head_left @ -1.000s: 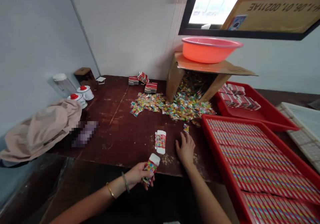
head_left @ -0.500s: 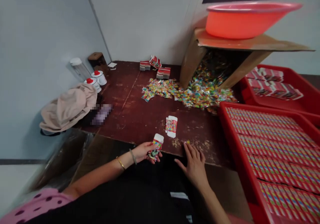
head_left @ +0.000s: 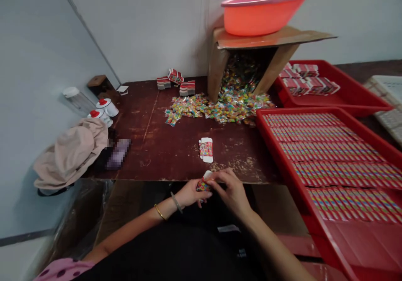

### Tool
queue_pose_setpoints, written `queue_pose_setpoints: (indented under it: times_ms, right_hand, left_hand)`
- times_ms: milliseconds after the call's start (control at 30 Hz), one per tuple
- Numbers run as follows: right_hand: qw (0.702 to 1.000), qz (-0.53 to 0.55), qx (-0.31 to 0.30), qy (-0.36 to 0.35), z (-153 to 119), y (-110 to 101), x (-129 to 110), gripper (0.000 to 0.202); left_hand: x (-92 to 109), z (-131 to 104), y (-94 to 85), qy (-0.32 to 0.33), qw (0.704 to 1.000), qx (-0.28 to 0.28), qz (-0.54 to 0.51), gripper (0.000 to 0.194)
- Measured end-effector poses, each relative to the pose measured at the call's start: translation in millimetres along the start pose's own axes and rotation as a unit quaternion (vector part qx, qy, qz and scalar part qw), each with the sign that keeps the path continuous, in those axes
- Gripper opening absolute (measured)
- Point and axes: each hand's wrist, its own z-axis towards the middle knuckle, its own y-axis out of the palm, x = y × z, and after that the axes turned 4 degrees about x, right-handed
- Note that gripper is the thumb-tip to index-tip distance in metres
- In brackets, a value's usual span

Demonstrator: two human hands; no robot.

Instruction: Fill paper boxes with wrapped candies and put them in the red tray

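Observation:
In my left hand [head_left: 190,193] is a small, brightly printed candy box [head_left: 202,185], tilted, with a white end flap standing up. The fingers and thumb wrap round its sides. My right hand [head_left: 233,190] is at the box's upper end, thumb and forefinger pinched beside the flap; whatever they hold is hidden. Just beyond the hands, a flattened candy box [head_left: 206,150] with white flaps lies on the dark red table [head_left: 150,151]. Wrapped candies [head_left: 238,107] are heaped farther back, spilling out of a cardboard carton [head_left: 216,69] lying on its side.
A red tray [head_left: 337,226] on the right holds rows of packed boxes. Behind it, another red tray [head_left: 351,101] carries stacked cartons. An orange basin [head_left: 264,17] rests on the cardboard carton. Lidded mugs [head_left: 108,107] and a beige cloth bag [head_left: 75,151] are at the left.
My right hand has left the table's front edge and moved left to the box's upper end, fingers now pinched. My left hand still holds the box. The view has swung right.

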Motion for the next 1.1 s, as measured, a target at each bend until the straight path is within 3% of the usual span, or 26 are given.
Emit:
queue_pose_setpoints:
  times_ms: [100,233,333,400,467,533,600,667,733,833,867,933,1100]
  right_hand:
    - [0.998,-0.045,0.004,-0.045,-6.5,12.6,5.6,0.022]
    - [0.997,-0.059,0.054,-0.004,-17.2,20.5,10.0,0.022]
    - [0.997,0.003,0.077,0.024,-25.3,20.3,8.7,0.022]
    - [0.987,0.101,0.096,0.083,-30.2,18.7,9.3,0.023]
    - [0.95,0.232,0.088,0.189,-33.7,17.1,12.4,0.028]
    - [0.887,0.362,0.021,0.286,-35.2,15.8,16.3,0.034]
    - [0.827,0.443,-0.049,0.344,-35.0,14.8,18.5,0.033]
    - [0.805,0.46,-0.077,0.366,-34.1,13.5,17.4,0.029]
    - [0.839,0.416,-0.08,0.342,-33.4,11.3,12.7,0.023]
    - [0.942,0.263,-0.054,0.201,-33.6,6.6,3.1,0.018]
    - [0.964,0.215,-0.044,0.153,-33.5,5.0,0.6,0.02]
    - [0.982,0.159,-0.022,0.1,-32.2,2.2,-1.4,0.025]
    - [0.985,0.129,0.003,0.117,-25.9,-0.2,6.3,0.024]
  left_hand:
    - [-3.6,-4.0,-2.6,-0.014,1.0,0.008,-0.014,0.053]
    - [-9.1,-9.1,-0.6,-0.04,0.998,0.032,-0.032,0.066]
    - [-7.8,-8.6,2.8,-0.048,0.997,0.046,-0.041,0.076]
    - [-5.3,-5.9,4.2,-0.058,0.996,0.051,-0.054,0.077]
    - [-2.7,-2.7,5.2,-0.065,0.995,0.046,-0.061,0.074]
    - [0.0,-0.6,6.6,-0.065,0.996,0.037,-0.054,0.069]
    - [2.8,-0.1,8.8,-0.055,0.998,0.025,-0.031,0.062]
    - [5.7,-0.1,11.0,-0.028,0.999,0.01,0.016,0.051]
    - [7.9,0.6,12.3,-0.001,0.998,0.002,0.061,0.04]
    - [8.1,3.7,12.1,-0.023,0.999,0.022,0.043,0.036]
    - [7.5,4.7,11.7,-0.038,0.999,0.026,0.022,0.036]
    - [6.1,6.0,10.6,-0.062,0.998,0.012,-0.028,0.036]
    - [6.7,1.2,7.6,-0.074,0.983,-0.089,-0.141,0.038]
